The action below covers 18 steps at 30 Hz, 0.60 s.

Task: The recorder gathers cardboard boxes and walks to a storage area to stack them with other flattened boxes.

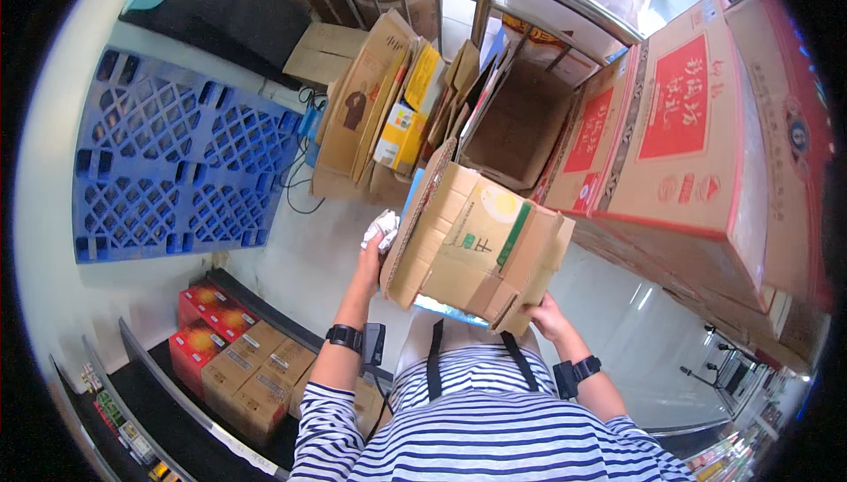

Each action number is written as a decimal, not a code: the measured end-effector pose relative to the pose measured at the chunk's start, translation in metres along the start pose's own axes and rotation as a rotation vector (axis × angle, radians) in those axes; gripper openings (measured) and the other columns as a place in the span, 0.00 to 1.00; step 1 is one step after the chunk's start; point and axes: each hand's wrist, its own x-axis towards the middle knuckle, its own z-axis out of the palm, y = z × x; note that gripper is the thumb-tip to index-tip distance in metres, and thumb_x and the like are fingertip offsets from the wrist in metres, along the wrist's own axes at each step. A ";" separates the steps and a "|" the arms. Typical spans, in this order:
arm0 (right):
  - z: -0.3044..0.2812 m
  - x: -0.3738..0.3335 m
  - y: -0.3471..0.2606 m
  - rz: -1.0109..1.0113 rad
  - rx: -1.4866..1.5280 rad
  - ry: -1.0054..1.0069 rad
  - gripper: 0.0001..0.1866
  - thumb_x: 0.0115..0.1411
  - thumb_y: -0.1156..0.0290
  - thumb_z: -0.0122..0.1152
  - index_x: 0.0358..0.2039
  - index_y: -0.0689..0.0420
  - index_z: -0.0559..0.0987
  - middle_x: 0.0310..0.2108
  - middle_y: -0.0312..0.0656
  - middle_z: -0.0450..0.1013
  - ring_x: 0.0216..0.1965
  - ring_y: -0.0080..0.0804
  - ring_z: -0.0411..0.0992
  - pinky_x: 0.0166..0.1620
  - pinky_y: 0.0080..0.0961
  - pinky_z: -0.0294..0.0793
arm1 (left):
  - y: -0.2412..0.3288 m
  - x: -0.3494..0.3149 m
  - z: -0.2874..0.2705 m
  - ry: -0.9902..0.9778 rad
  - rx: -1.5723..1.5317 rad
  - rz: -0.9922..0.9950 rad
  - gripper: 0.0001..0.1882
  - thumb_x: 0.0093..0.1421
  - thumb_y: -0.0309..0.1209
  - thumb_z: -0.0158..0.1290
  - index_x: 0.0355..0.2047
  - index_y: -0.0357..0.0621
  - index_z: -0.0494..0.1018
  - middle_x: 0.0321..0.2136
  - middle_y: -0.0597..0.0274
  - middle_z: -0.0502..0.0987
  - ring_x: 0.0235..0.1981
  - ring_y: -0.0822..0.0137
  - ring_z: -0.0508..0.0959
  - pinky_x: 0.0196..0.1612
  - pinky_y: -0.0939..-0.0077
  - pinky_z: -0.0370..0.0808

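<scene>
At centre of the head view: a partly folded cardboard box (494,226). Left hand (371,258) at its nine o'clock edge, fingers curled on crumpled white material (381,228); cannot tell whether they also grip cardboard. Right hand (549,316), between four and five o'clock, fingers gripping the box's corner. Blue pallet (183,175) toward ten o'clock; large cartons (675,164) at two.
</scene>
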 end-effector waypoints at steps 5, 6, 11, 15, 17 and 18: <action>-0.027 0.035 0.010 0.117 -0.174 0.046 0.28 0.42 0.85 0.53 0.47 0.61 0.65 0.40 0.40 0.70 0.42 0.30 0.69 0.46 0.26 0.69 | -0.046 0.031 -0.015 0.085 -0.200 -0.155 0.25 0.53 0.42 0.43 0.48 0.42 0.66 0.42 0.61 0.73 0.42 0.64 0.72 0.48 0.71 0.67; -0.024 0.038 0.008 0.084 -0.166 0.087 0.28 0.42 0.85 0.53 0.47 0.61 0.65 0.40 0.40 0.70 0.42 0.30 0.69 0.46 0.26 0.68 | -0.057 0.033 -0.022 0.101 -0.213 -0.145 0.24 0.53 0.42 0.43 0.47 0.42 0.66 0.41 0.61 0.73 0.42 0.64 0.73 0.48 0.71 0.67; -0.017 0.071 0.015 0.234 -0.276 0.013 0.31 0.41 0.82 0.58 0.50 0.59 0.64 0.43 0.37 0.69 0.45 0.29 0.67 0.49 0.27 0.66 | -0.113 0.040 -0.077 0.214 -0.349 -0.270 0.23 0.54 0.41 0.43 0.46 0.41 0.67 0.41 0.61 0.73 0.42 0.65 0.73 0.47 0.71 0.67; -0.027 0.126 0.054 0.358 -0.396 -0.028 0.33 0.41 0.80 0.59 0.51 0.59 0.63 0.45 0.39 0.67 0.47 0.30 0.66 0.50 0.28 0.65 | -0.160 0.054 -0.108 0.305 -0.437 -0.436 0.24 0.55 0.45 0.41 0.48 0.43 0.67 0.42 0.59 0.73 0.43 0.63 0.72 0.49 0.70 0.67; -0.024 0.161 0.077 0.362 -0.448 -0.059 0.33 0.41 0.80 0.57 0.52 0.60 0.62 0.46 0.40 0.67 0.48 0.31 0.65 0.51 0.27 0.64 | -0.171 0.067 -0.124 0.340 -0.462 -0.554 0.26 0.55 0.47 0.40 0.48 0.43 0.66 0.43 0.59 0.72 0.45 0.62 0.72 0.48 0.68 0.68; -0.026 0.183 0.088 0.330 -0.495 -0.084 0.33 0.42 0.80 0.55 0.52 0.61 0.61 0.47 0.41 0.67 0.49 0.31 0.65 0.51 0.27 0.64 | -0.176 0.075 -0.122 0.353 -0.485 -0.570 0.26 0.55 0.47 0.40 0.48 0.43 0.66 0.43 0.59 0.72 0.45 0.62 0.72 0.48 0.68 0.68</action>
